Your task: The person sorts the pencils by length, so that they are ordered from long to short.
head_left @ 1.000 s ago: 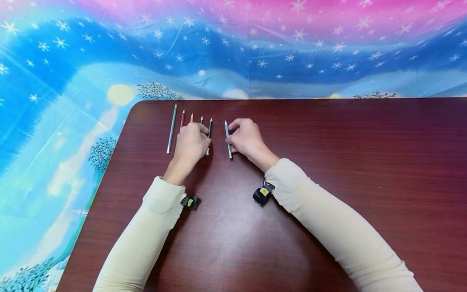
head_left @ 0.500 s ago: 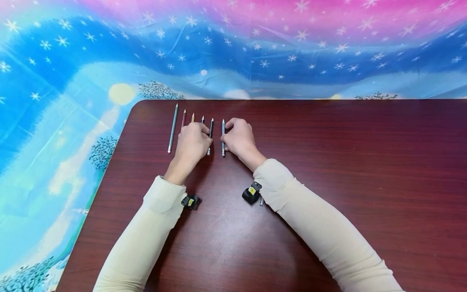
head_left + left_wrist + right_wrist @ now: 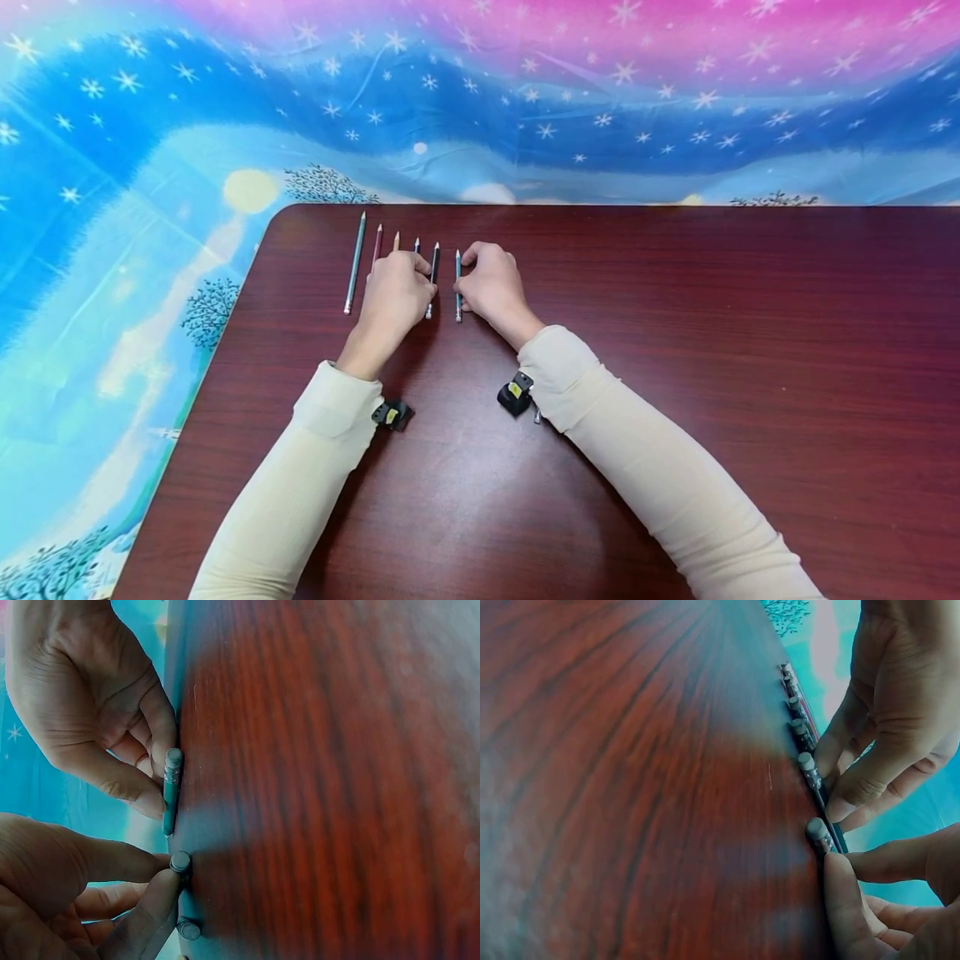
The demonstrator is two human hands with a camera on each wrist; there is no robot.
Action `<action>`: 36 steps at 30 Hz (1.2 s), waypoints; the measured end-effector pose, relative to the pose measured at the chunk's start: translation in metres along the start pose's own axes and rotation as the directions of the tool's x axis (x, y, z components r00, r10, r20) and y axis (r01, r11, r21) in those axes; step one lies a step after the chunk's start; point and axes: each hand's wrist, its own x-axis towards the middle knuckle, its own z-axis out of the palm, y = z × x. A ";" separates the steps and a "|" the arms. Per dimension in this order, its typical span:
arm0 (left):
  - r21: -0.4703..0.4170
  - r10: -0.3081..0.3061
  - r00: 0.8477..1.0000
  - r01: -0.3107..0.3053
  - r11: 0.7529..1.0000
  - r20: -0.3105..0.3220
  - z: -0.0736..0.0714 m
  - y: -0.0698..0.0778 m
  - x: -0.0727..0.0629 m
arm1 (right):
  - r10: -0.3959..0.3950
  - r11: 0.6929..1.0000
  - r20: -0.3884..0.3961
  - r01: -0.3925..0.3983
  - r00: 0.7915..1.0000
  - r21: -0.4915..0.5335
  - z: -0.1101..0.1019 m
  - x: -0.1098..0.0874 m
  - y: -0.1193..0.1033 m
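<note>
In the head view my left hand (image 3: 397, 292) pinches a black pencil (image 3: 435, 257) between thumb and fingers, and the pencil lies on the table with its tip pointing away. Just right of it, my right hand (image 3: 492, 282) holds a light blue pencil (image 3: 458, 293) from its right side, roughly parallel to the black one, a small gap between them. The left wrist view has the blue pencil's eraser end (image 3: 172, 769) by the right thumb. In the right wrist view the blue pencil (image 3: 819, 832) is at the right fingertips, low against the tabletop.
A row of pencils lies to the left: a long teal pencil (image 3: 355, 267), a dark red one (image 3: 377, 243), a natural-wood one (image 3: 396, 242) and a dark blue one (image 3: 417, 245). My left hand partly covers several. The brown table (image 3: 712, 333) ends at a snowflake-patterned cloth (image 3: 600, 117).
My right hand has moved left with the blue pencil, bringing it closer to the black one and straightening it; lately it slid slightly toward me. My left hand has stayed put.
</note>
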 end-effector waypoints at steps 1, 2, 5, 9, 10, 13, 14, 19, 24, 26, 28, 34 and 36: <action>-0.001 0.002 1.000 -0.002 1.000 -0.001 0.000 0.000 0.000 | -0.007 1.000 0.000 0.007 1.000 -0.009 0.000 0.000 0.000; -0.003 0.005 1.000 -0.005 1.000 -0.001 0.000 0.000 0.000 | -0.010 1.000 -0.001 0.010 1.000 -0.007 0.000 0.001 0.001; -0.011 0.007 1.000 -0.007 1.000 0.004 0.000 0.000 0.000 | -0.006 1.000 -0.002 0.006 1.000 0.029 0.001 0.001 0.002; -0.015 0.002 1.000 -0.002 1.000 0.011 0.000 0.000 -0.001 | 0.019 0.994 0.011 -0.020 1.000 0.110 0.001 0.001 0.003; -0.015 0.000 1.000 0.001 1.000 0.014 0.000 0.000 -0.001 | 0.027 0.991 0.015 -0.029 1.000 0.131 0.001 0.001 0.004; -0.014 -0.008 1.000 0.008 1.000 0.020 0.000 0.000 -0.001 | 0.044 0.983 0.025 -0.047 0.999 0.175 0.002 0.001 0.005; -0.015 -0.011 1.000 0.012 1.000 0.023 0.000 0.000 -0.001 | 0.047 0.982 0.026 -0.050 0.999 0.181 0.002 0.001 0.005; -0.018 -0.011 1.000 0.011 1.000 0.027 0.000 0.001 0.000 | 0.047 0.981 0.034 -0.052 0.998 0.185 0.001 0.002 0.005; -0.017 -0.011 0.999 0.011 1.000 0.032 0.000 0.002 -0.001 | 0.036 0.980 0.039 -0.043 0.999 0.196 -0.001 0.001 0.006; -0.015 -0.016 0.999 0.016 1.000 0.036 0.000 0.002 -0.001 | 0.031 0.979 0.044 -0.039 0.999 0.200 -0.001 0.001 0.006; -0.014 -0.018 0.999 0.019 1.000 0.038 0.000 0.003 -0.001 | 0.027 0.978 0.054 -0.038 0.998 0.206 -0.002 0.001 0.007; 0.003 -0.010 0.999 0.010 1.000 0.034 0.001 0.004 0.000 | 0.017 0.975 0.065 -0.031 0.998 0.222 -0.001 0.002 0.008; 0.003 -0.007 0.999 0.007 1.000 0.035 0.001 0.004 0.000 | 0.019 0.973 0.061 -0.032 0.998 0.226 -0.001 0.002 0.008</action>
